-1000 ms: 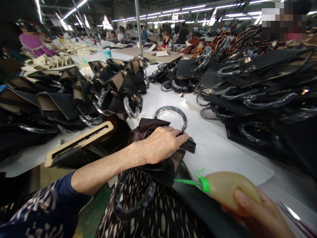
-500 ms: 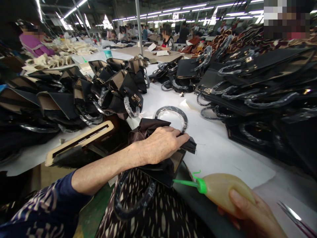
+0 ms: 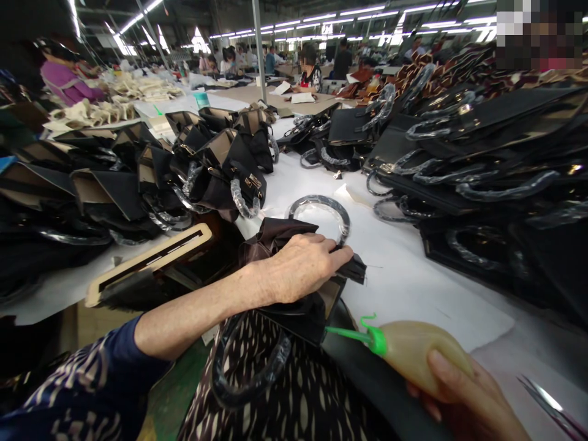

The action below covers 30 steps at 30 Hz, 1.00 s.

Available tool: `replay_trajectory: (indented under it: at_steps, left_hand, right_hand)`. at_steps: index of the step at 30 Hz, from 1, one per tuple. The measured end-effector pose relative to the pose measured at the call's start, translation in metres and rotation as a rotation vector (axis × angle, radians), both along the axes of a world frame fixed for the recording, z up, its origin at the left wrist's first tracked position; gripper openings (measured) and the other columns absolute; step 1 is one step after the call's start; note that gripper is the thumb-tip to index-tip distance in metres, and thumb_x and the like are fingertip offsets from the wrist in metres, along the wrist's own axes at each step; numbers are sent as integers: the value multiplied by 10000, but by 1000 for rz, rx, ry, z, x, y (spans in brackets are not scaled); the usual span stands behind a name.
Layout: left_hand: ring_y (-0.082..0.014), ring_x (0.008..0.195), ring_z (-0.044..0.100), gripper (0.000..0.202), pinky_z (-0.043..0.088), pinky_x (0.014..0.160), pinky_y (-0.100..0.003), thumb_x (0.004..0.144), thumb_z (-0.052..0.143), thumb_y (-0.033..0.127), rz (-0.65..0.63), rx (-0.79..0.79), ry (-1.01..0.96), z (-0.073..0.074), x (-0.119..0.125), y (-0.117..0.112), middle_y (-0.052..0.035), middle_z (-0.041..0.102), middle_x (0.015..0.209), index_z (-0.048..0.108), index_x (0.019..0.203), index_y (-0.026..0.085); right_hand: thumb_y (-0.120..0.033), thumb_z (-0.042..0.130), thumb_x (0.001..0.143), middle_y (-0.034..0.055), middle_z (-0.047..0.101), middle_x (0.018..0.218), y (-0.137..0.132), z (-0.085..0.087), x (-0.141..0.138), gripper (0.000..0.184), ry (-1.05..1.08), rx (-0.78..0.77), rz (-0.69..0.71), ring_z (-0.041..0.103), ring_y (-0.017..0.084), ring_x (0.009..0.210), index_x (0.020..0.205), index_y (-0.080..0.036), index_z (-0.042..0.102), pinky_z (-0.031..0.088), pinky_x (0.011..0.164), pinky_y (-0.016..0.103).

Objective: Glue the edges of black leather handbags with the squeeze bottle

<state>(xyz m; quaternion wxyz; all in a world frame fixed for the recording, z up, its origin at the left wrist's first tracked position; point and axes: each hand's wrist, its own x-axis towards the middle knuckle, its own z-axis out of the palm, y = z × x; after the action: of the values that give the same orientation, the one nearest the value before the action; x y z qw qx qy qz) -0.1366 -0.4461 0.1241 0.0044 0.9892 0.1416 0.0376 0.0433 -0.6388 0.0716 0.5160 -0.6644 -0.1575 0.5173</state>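
Observation:
A black handbag (image 3: 294, 321) with dark lining pulled up lies at the table's near edge, over my lap. One plastic-wrapped handle (image 3: 342, 214) rests on the white table; the other handle (image 3: 250, 392) hangs toward me. My left hand (image 3: 305, 266) presses on the bag with its fingers closed over the folded lining and edge; the fingertips are partly hidden. In my right hand (image 3: 459, 380) is a yellowish squeeze bottle (image 3: 425, 349) with a green cap. The tip of its thin green nozzle (image 3: 346, 334) is at the bag's near corner.
Black handbags (image 3: 215, 159) stand in rows at the left, and more bags (image 3: 459, 177) are piled at the right. A cream-rimmed slot (image 3: 151, 263) sits left of my arm. Metal-bladed scissors or tweezers (image 3: 546, 398) lie at lower right. Several people are farther back.
Hardly anything differs. The whole view has shifted slightly, while both hands, the handbag and the bottle keep nearly the same places.

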Motion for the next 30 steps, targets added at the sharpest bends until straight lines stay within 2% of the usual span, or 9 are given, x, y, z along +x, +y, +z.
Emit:
replay_trajectory:
  at_steps: [14,19,24,30]
  left_hand:
    - [-246,884,562,284,474,787,-362,895,442,185,-3,-10,-15,-3,0,0,-93,587,949,468,1171,126]
    - [-244,907,563,299,469,816,-358,893,446,186,-4,-13,-21,-4,-1,1,-94,586,954,459,1186,128]
    - [-246,907,563,311,470,810,-356,888,454,190,-3,-13,-18,-4,-1,1,-95,585,957,455,1194,129]
    - [-253,897,569,313,469,798,-367,888,452,189,-10,-10,-21,-4,0,2,-91,586,946,458,1194,123]
  right_hand:
    - [-525,677,698,42,591,557,-2,-7,2,396,40,30,-32,433,111,456,884,-176,677,335,392,192]
    - [-555,703,653,-3,471,402,-3,-6,1,444,111,-53,-59,402,117,362,911,-194,675,319,345,205]
    - [-551,694,664,36,586,523,0,-4,-1,429,3,14,-31,398,86,404,858,-170,672,324,379,185]
    - [-560,689,660,32,585,530,1,-1,-4,454,-19,0,-24,385,90,406,872,-159,672,323,381,194]
